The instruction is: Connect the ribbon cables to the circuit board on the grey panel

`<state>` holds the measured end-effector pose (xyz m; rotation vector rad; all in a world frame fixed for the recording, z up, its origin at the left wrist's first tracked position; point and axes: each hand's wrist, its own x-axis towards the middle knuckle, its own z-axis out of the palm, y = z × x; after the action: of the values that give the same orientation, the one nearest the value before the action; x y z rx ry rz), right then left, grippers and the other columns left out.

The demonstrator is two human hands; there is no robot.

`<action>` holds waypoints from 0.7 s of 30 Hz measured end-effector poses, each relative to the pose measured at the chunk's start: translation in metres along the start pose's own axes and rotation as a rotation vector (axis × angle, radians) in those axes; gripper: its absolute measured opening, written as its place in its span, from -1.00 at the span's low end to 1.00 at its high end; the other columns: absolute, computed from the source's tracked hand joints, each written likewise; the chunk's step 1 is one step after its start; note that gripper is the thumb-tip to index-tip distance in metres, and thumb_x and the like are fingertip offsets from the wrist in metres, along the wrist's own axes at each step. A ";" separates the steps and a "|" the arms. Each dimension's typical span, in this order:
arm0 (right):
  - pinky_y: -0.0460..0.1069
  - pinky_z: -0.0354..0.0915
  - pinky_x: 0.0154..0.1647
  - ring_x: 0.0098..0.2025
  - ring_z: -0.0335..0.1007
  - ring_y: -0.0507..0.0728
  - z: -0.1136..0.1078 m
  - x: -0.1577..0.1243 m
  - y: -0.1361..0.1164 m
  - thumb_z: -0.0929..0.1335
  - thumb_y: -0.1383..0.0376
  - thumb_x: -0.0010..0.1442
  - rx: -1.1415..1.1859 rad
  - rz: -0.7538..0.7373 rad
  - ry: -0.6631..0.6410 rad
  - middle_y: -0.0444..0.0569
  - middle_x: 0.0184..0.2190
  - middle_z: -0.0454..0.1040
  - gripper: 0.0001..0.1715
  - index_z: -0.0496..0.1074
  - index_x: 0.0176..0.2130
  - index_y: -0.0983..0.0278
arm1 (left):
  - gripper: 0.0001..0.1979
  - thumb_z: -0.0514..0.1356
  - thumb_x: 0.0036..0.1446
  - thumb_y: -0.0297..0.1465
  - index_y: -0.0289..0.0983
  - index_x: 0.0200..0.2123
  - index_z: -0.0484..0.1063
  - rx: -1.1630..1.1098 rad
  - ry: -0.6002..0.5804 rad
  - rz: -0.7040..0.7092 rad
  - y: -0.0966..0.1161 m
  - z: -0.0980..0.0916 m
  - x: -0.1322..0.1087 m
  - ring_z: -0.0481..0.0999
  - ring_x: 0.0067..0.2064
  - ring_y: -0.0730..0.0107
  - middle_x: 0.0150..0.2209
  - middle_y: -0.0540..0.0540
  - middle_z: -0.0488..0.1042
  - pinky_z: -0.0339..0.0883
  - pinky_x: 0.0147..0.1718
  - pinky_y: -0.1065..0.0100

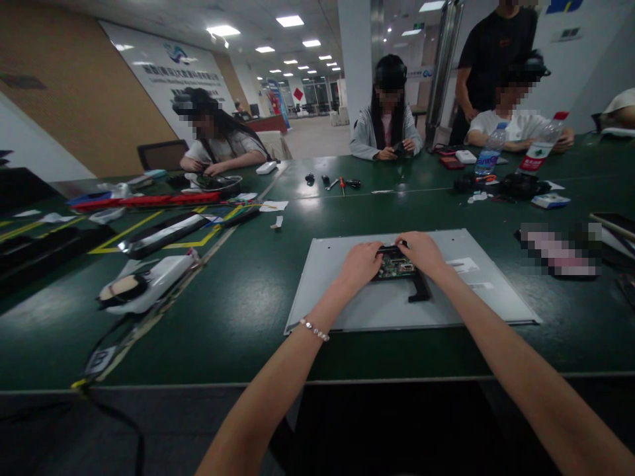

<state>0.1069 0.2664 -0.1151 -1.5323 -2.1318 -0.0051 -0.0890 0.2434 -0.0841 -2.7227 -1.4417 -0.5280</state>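
Note:
A black-framed circuit board (395, 264) lies on a flat light-grey panel (327, 291) in front of me. My left hand (364, 264) is closed on the frame's left side, its fingertips at the upper left edge. At the upper right edge, my right hand (421, 251) has its fingers bent round the frame's corner. A black bracket-like arm (420, 289) sticks out below the board, towards me. Both hands partly cover the frame, and the undersides of my fingers are hidden.
Beyond the panel lie a red screwdriver (342, 186) and small tools. A white power strip (149, 284) with a cable is at left, bottles (491, 149) and a phone (558, 251) at right. Several people are across the green table (238, 291).

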 end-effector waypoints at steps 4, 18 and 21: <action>0.03 0.30 -0.05 -0.10 0.48 0.19 0.000 0.001 0.001 0.32 0.40 0.21 -0.011 -0.009 -0.024 0.04 -0.18 0.59 -0.76 0.55 -0.18 0.23 | -0.69 0.07 0.26 -0.44 -0.31 0.03 0.44 -0.003 -0.033 -0.027 -0.001 0.003 0.000 0.54 -0.09 0.22 -0.12 -0.20 0.57 0.36 -0.05 0.28; 0.04 0.32 -0.09 -0.11 0.49 0.22 -0.003 0.001 -0.002 0.30 0.39 0.25 -0.094 -0.077 -0.095 0.08 -0.20 0.60 -0.73 0.59 -0.16 0.24 | -0.71 0.05 0.25 -0.44 -0.30 -0.06 0.53 -0.015 -0.116 -0.043 -0.001 0.000 0.003 0.56 -0.12 0.22 -0.14 -0.18 0.58 0.37 -0.06 0.28; 0.03 0.32 -0.08 -0.11 0.48 0.21 -0.003 0.002 -0.002 0.30 0.39 0.25 -0.089 -0.081 -0.102 0.08 -0.21 0.60 -0.73 0.60 -0.19 0.23 | -0.70 0.05 0.26 -0.44 -0.30 -0.07 0.53 -0.018 -0.103 -0.035 -0.002 0.001 0.002 0.57 -0.14 0.21 -0.14 -0.18 0.59 0.38 -0.07 0.27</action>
<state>0.1059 0.2671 -0.1109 -1.5247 -2.3008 -0.0518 -0.0890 0.2468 -0.0850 -2.7819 -1.5165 -0.4096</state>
